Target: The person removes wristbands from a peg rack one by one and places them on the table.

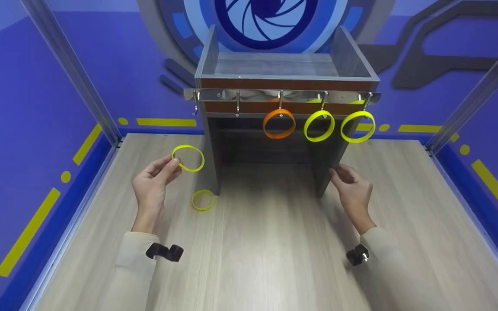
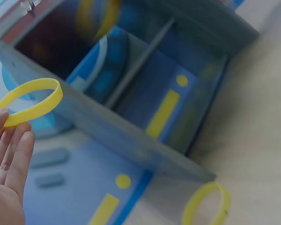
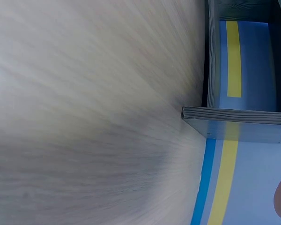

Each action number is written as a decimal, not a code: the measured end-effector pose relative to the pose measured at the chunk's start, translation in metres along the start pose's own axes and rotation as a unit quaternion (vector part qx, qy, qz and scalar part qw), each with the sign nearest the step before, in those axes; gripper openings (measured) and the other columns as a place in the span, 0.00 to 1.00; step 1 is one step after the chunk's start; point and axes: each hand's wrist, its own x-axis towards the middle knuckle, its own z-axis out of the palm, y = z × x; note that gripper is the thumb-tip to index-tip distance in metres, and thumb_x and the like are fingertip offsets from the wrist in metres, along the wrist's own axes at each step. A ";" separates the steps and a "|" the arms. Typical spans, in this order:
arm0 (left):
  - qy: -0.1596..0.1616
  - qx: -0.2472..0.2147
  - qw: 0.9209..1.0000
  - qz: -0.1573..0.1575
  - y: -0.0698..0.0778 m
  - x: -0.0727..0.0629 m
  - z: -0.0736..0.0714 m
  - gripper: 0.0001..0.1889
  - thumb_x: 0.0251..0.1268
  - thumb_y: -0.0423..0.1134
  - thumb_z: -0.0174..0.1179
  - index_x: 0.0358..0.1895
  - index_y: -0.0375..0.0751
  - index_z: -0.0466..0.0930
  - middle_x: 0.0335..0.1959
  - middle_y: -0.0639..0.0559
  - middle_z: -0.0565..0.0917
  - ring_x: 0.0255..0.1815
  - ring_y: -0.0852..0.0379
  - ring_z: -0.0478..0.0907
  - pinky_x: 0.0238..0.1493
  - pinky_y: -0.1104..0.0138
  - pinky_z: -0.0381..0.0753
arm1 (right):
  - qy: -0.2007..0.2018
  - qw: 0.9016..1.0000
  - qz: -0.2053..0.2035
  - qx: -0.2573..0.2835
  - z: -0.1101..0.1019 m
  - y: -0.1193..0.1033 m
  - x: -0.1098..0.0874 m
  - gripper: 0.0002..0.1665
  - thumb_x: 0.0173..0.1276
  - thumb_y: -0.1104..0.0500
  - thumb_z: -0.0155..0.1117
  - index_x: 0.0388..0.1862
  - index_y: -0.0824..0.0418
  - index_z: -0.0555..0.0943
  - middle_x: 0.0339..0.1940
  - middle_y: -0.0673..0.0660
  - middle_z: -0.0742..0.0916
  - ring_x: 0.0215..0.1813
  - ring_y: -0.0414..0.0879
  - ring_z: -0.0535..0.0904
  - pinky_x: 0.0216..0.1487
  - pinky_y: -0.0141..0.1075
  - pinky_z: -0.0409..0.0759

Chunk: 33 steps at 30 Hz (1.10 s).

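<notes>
Raised left of the grey wooden shelf (image 1: 212,155), my left hand (image 1: 154,183) pinches a yellow silicone wristband (image 1: 203,160) between thumb and fingers. In the left wrist view that wristband (image 2: 42,108) stands out past the fingertips. Another yellow wristband (image 1: 192,201) lies on the table by the shelf's left front foot. My right hand (image 1: 355,188) grips the front edge of the shelf's right side panel (image 3: 239,115). Along the metal hook rail (image 1: 257,94) hang an orange wristband (image 1: 279,137) and two yellow wristbands (image 1: 318,140) on the three right hooks; two left hooks hold nothing.
The shelf stands at the back of a pale wooden table (image 1: 249,250), with an open top compartment (image 1: 275,65). Blue patterned walls (image 1: 20,108) with metal corner posts enclose the table's back and sides. A black wrist mount (image 1: 164,252) sits on the left sleeve.
</notes>
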 end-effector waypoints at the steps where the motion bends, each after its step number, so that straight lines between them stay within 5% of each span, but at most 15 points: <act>1: 0.004 0.004 1.000 -0.004 -0.004 0.001 -0.004 0.19 0.66 0.33 0.76 0.53 0.22 0.85 0.41 0.44 0.90 0.40 0.52 0.91 0.52 0.59 0.90 | 0.001 1.000 0.005 0.001 0.000 -0.002 -0.001 0.13 0.68 0.68 0.77 0.50 0.70 0.90 0.43 0.64 0.92 0.39 0.28 0.86 0.42 0.20 0.84; 8: 0.029 0.032 0.999 -0.032 -0.027 0.004 -0.027 0.18 0.68 0.33 0.75 0.53 0.22 0.84 0.38 0.48 0.91 0.40 0.55 0.91 0.51 0.61 0.90 | -0.003 1.000 0.007 0.007 -0.002 -0.032 -0.007 0.14 0.68 0.71 0.75 0.51 0.75 0.88 0.44 0.70 0.91 0.39 0.25 0.85 0.42 0.18 0.83; 16: 0.057 0.052 0.994 -0.084 -0.050 0.007 -0.048 0.19 0.68 0.29 0.73 0.55 0.19 0.82 0.34 0.50 0.91 0.34 0.59 0.91 0.48 0.65 0.91 | -0.001 1.000 0.016 -0.002 -0.002 -0.037 -0.008 0.13 0.69 0.69 0.75 0.50 0.74 0.88 0.44 0.69 0.91 0.38 0.25 0.84 0.42 0.17 0.82; 27: 0.063 0.085 0.987 -0.124 -0.069 0.002 -0.066 0.17 0.70 0.29 0.70 0.57 0.21 0.82 0.35 0.49 0.91 0.35 0.60 0.90 0.47 0.67 0.90 | -0.003 1.000 0.017 -0.001 -0.002 -0.036 -0.008 0.13 0.68 0.69 0.76 0.50 0.74 0.88 0.44 0.69 0.91 0.38 0.25 0.85 0.42 0.18 0.82; 33: 0.050 0.113 0.979 -0.159 -0.076 -0.004 -0.071 0.18 0.72 0.31 0.70 0.59 0.24 0.83 0.41 0.45 0.91 0.39 0.59 0.89 0.52 0.64 0.90 | -0.006 1.000 0.003 0.017 0.000 -0.004 -0.002 0.12 0.69 0.69 0.76 0.50 0.70 0.90 0.44 0.65 0.92 0.40 0.30 0.87 0.43 0.20 0.85</act>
